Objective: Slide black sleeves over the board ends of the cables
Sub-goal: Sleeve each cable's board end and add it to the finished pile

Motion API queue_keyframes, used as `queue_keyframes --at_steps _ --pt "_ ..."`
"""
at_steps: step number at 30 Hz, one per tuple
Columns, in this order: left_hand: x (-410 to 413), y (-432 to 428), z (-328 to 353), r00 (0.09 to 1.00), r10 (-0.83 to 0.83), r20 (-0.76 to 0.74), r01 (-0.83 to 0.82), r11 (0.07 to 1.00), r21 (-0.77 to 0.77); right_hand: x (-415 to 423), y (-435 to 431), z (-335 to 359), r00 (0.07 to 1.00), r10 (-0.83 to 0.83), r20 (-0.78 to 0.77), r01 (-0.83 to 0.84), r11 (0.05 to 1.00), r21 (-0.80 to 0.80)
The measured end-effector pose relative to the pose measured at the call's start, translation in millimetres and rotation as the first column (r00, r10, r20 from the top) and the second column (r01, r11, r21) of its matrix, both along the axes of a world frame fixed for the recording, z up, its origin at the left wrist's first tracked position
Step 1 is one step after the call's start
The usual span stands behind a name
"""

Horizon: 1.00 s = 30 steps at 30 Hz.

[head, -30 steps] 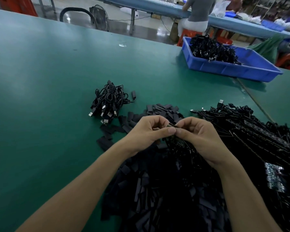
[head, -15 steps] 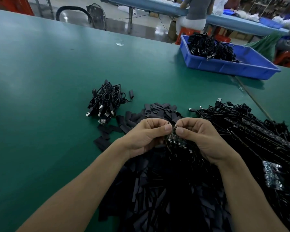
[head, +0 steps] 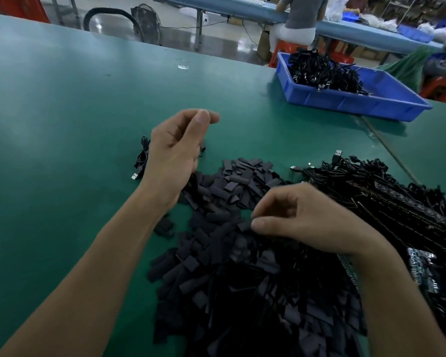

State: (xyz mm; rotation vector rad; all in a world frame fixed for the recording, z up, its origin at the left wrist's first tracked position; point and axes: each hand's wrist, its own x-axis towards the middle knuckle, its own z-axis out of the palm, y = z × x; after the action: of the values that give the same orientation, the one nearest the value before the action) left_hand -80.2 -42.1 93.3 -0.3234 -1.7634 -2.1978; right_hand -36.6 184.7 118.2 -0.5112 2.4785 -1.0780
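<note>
On the table (head: 62, 112), near edge: heap of sleeves (head: 242, 176) in the middle, pile of cables (head: 386, 199) touching it on the right, small cable bundle (head: 141, 161) left behind it. Far right, tray (head: 345, 103) holding more cables (head: 325, 70).

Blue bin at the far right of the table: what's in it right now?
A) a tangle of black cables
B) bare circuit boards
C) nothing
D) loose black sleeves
A: the blue bin holds a heap of black cables, piled toward its left end, with the rest of its floor bare.
</note>
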Motion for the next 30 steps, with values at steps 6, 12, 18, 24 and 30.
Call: queue_keyframes --at_steps 6,12,18,24,30 --pt "-2.7 -12.4 -3.6 0.996 -0.044 0.077 0.063 0.964 -0.258 -31.6 -4.6 -35.0 0.914 -0.273 -0.301 0.336 0.925 0.179" --pt "-0.2 -9.0 -15.6 0.981 -0.147 0.126 0.183 0.917 -0.355 -61.9 -5.9 -67.0 0.873 -0.315 -0.371 0.461 0.781 0.421" --pt "-1.9 -8.0 -28.4 0.979 -0.08 0.187 0.134 0.947 -0.293 -73.0 -10.4 -74.5 0.835 -0.389 -0.389 0.539 0.721 0.436" --pt "-0.2 -6.4 -29.5 0.964 -0.101 0.247 0.182 0.925 -0.333 -66.9 -8.6 -68.8 0.777 -0.374 -0.507 0.577 0.746 0.333" --pt "-0.9 -4.7 -30.5 0.969 -0.051 0.24 0.148 0.903 -0.404 -49.2 -5.8 -59.7 0.565 -0.466 -0.681 0.581 0.81 -0.073"
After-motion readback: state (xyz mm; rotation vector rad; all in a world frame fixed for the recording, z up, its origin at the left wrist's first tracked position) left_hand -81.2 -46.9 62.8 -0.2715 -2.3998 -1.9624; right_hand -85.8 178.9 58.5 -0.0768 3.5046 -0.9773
